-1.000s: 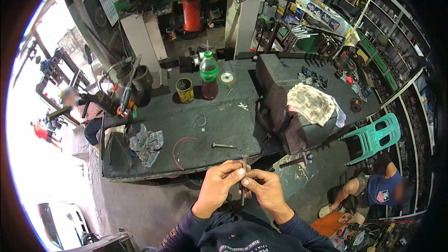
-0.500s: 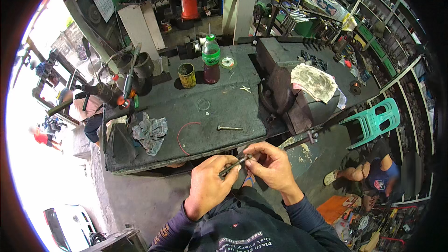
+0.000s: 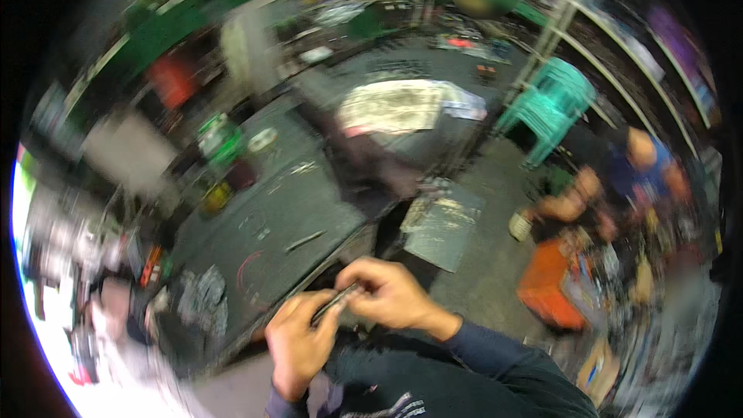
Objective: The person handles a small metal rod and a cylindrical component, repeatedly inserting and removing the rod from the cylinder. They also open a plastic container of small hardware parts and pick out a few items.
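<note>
Left hand and right hand pinch a thin metal rod above the workbench.

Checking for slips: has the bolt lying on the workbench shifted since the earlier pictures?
Cannot tell. The bolt lies beside the red wire loop on the workbench as before; the camera swung.

workbench ahead-left | bolt on it | stacked chairs right, behind | seated person right

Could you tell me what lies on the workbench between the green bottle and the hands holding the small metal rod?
In the blurred head view, a loose bolt lies on the dark workbench between the green bottle and the hands gripping the rod.
</note>
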Demonstrator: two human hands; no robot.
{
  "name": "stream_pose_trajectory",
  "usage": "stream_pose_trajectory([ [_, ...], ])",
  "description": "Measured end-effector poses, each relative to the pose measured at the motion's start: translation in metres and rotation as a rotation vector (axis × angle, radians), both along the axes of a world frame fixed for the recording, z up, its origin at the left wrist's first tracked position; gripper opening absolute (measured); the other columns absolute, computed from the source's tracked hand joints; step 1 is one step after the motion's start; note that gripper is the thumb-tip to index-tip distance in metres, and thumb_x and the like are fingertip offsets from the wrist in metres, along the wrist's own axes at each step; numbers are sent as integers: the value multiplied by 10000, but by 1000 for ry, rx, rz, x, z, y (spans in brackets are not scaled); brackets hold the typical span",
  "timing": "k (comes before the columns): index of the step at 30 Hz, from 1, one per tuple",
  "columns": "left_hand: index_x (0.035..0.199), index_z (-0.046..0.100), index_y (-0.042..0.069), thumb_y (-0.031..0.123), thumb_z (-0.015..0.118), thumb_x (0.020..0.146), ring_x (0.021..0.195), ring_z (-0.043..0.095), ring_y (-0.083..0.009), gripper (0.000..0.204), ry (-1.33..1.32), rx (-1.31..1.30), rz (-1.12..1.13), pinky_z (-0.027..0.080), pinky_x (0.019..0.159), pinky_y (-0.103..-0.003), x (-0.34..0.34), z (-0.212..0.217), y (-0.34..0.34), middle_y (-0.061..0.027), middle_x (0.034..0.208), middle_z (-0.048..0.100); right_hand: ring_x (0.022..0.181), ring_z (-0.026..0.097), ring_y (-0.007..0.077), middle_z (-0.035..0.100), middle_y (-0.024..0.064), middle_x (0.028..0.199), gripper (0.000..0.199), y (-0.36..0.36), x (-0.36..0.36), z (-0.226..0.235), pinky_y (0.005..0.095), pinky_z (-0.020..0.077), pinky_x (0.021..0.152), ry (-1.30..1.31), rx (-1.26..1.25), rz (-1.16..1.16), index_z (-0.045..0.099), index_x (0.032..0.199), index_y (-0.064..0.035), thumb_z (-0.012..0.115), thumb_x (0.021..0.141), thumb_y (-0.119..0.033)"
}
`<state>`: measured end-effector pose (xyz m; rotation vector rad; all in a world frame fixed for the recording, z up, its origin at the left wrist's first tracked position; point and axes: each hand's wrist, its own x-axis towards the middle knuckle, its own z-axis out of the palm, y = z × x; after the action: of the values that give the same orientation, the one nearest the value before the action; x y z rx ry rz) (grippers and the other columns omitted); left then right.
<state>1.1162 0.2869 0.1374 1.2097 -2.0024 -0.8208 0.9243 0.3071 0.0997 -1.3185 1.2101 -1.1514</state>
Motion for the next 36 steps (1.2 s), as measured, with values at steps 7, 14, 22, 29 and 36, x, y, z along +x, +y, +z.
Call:
stream_pose_trajectory([
  [7, 1005, 770, 38, 206, 771, 898, 822, 720, -310, 199, -174, 72, -533, 565, 752, -391, -61, -37, 50, -158, 906, 743, 858, 666, 352, 649, 156, 919, 194, 140, -29, -53, 466, 517, 747, 258, -47, -379, 668, 1008, -35, 688, 870, -170],
  [14, 1011, 767, 36, 252, 772, 893, 749, 719, -264, 245, -328, 149, -973, 555, 699, -373, -162, -94, 124, -173, 868, 742, 876, 676, 236, 652, 120, 1149, 443, 304, -64, -101, 386, 546, 758, 154, 220, -740, 601, 1364, -96, 692, 950, -228],
  [22, 925, 764, -8, 42, 673, 835, 682, 703, -258, 138, -556, 302, -1139, 556, 667, -359, -313, -228, 175, -147, 734, 714, 1300, 573, 379, 659, 157, 1311, 460, 502, -146, -150, 476, 455, 1096, 285, 699, -1201, 603, 1360, -97, 671, 945, -282],
  [29, 879, 685, 20, 109, 637, 959, 502, 596, -145, 130, -657, 980, -651, 451, 433, -287, -394, -344, 208, -52, 704, 673, 1148, 641, 424, 682, 218, 1155, 382, 659, -253, -129, 506, 519, 978, 401, 874, -1255, 653, 1252, -46, 657, 930, -253],
  [36, 807, 730, 11, 151, 729, 873, 577, 638, -137, 155, -661, 810, -897, 471, 496, -288, -524, -320, 313, -35, 684, 673, 1148, 639, 422, 667, 213, 1203, 365, 725, -386, -127, 495, 527, 963, 336, 800, -1443, 660, 1245, -52, 679, 926, -228],
])
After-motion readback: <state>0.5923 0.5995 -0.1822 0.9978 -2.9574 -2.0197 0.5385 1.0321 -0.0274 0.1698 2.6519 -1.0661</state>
